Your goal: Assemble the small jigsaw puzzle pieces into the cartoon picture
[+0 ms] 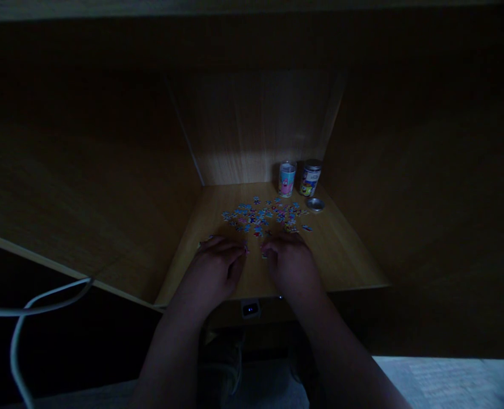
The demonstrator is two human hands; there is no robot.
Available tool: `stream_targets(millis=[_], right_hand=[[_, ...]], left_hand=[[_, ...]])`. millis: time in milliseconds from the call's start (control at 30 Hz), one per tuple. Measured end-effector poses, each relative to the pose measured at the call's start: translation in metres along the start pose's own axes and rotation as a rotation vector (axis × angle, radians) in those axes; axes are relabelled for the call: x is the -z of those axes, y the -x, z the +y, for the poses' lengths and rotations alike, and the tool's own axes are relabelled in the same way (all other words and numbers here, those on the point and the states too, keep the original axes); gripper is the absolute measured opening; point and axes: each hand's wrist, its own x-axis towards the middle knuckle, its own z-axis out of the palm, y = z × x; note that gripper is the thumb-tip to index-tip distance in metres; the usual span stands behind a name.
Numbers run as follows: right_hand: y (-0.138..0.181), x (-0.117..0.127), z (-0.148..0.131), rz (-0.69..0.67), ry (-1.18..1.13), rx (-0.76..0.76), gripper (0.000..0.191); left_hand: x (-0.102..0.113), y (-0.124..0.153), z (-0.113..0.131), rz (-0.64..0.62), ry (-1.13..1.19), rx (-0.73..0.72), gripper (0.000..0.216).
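Many small jigsaw puzzle pieces [256,217] lie scattered on the wooden shelf, mostly blue with some pink and red. In front of the pile, my left hand [218,262] is closed, its fingertips pinching a small puzzle piece [246,249]. To its right, my right hand [291,262] is also closed, thumb and fingers pinched on another puzzle piece [264,255]. A short gap separates the two held pieces. Part of a further piece peeks out beside the left hand's knuckles. Dim light hides finer detail.
Behind the pile stand an open-looking printed can [286,180] and a lidded can [310,178]. A round metal lid [315,204] lies before them. Wooden side walls enclose the shelf [349,261]. A small device with a lit spot [250,309] is below its front edge; a white cable [17,341] hangs left.
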Motion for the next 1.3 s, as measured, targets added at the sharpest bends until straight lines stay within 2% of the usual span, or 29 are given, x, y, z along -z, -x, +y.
stream_targets(millis=[133,267,367,533,667,867,1133,1300], right_hand=[[0.001,0.003,0.000,0.024,0.084,-0.030,0.024],[-0.002,0.001,-0.002,0.056,0.053,0.037,0.023],[-0.002,-0.004,-0.004,0.022,0.034,0.089,0.034],[0.002,-0.013,-0.006,-0.044,0.074,0.127,0.053],[0.002,-0.016,-0.006,-0.079,0.066,0.164,0.054],[0.002,-0.016,-0.008,-0.076,0.093,0.099,0.058],[0.002,-0.016,-0.010,-0.041,0.096,0.083,0.058],[0.003,-0.017,-0.009,-0.022,0.089,0.077,0.058]], left_hand=[[-0.004,-0.004,0.001,0.037,0.001,0.008,0.026],[-0.011,-0.007,-0.004,0.077,-0.025,0.009,0.036],[-0.018,-0.007,-0.008,0.024,-0.063,0.032,0.047],[-0.026,-0.008,-0.010,-0.079,-0.117,0.165,0.056],[-0.024,-0.011,-0.011,-0.090,-0.133,0.216,0.058],[-0.023,-0.013,-0.010,-0.019,-0.195,0.320,0.057],[-0.025,-0.011,-0.009,-0.119,-0.151,0.228,0.065],[-0.027,-0.011,-0.009,-0.039,-0.205,0.322,0.064]])
